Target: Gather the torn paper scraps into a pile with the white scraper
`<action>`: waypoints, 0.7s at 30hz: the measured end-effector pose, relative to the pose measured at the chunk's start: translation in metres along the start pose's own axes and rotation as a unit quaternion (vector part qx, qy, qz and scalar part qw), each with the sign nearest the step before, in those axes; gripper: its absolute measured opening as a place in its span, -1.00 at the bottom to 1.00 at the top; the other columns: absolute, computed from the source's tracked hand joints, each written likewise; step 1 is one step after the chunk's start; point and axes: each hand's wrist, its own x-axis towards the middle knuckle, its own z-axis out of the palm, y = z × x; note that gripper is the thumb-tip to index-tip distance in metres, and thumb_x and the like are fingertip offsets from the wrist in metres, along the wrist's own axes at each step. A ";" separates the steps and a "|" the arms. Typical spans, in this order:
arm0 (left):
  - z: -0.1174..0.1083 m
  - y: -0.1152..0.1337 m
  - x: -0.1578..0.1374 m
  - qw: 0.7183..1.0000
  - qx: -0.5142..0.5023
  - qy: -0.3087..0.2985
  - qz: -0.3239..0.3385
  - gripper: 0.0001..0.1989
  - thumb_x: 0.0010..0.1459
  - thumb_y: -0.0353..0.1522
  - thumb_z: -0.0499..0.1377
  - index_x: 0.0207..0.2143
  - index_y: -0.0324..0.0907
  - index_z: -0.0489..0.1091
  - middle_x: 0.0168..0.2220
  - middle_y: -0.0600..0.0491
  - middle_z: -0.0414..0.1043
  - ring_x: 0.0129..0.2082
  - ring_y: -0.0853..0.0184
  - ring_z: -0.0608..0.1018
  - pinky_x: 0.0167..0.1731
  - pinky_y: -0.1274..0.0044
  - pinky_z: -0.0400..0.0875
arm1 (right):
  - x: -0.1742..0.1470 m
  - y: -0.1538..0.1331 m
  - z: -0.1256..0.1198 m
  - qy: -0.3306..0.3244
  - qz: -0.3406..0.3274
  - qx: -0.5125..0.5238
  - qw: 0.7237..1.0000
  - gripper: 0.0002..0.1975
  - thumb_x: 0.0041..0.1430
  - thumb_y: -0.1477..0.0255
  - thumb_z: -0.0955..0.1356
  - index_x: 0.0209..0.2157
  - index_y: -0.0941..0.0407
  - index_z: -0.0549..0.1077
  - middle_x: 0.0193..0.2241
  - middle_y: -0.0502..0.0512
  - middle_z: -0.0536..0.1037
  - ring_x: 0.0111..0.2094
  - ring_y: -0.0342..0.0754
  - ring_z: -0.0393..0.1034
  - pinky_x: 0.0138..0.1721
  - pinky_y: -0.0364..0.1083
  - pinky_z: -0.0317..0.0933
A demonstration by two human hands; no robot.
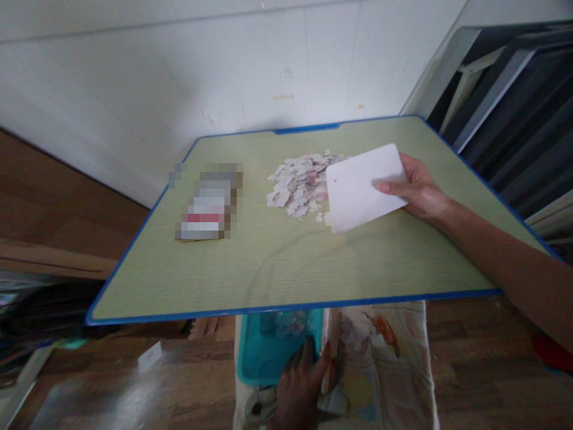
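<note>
My right hand point(416, 190) is closed on a white card point(364, 188) with rounded corners and a small hole near its left edge. The thumb lies on its face; the other fingers are behind it. The card is tilted over the right side of a heap of small torn paper pieces point(298, 182) on the table. Below the table's front edge, my left hand point(299, 379) is at the right side of a teal tray point(259, 358), index finger and thumb stretched out and apart. A thin pinkish upright object point(330, 334) stands by the thumb. Clear plastic lies in the tray.
The pale green table point(215, 275) has a blue rim and stands against a white wall point(250, 71). A pixelated rectangular item point(208, 203) lies at its left. Underneath, a patterned cloth point(380, 376) carries more paper scraps point(358, 331). Dark panels point(514, 101) lean at right.
</note>
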 end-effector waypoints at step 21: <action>-0.007 0.002 -0.001 1.000 0.006 -0.009 -0.010 0.17 -0.52 -0.21 0.37 0.13 0.06 -0.24 0.11 -0.19 0.08 -0.06 0.08 0.34 -0.20 0.32 0.34 | -0.001 0.000 -0.006 -0.056 0.006 -0.076 0.996 -0.59 -0.26 0.33 0.45 -0.27 0.10 0.41 -0.39 0.00 0.49 -0.46 -0.11 0.37 -0.50 -0.15 0.28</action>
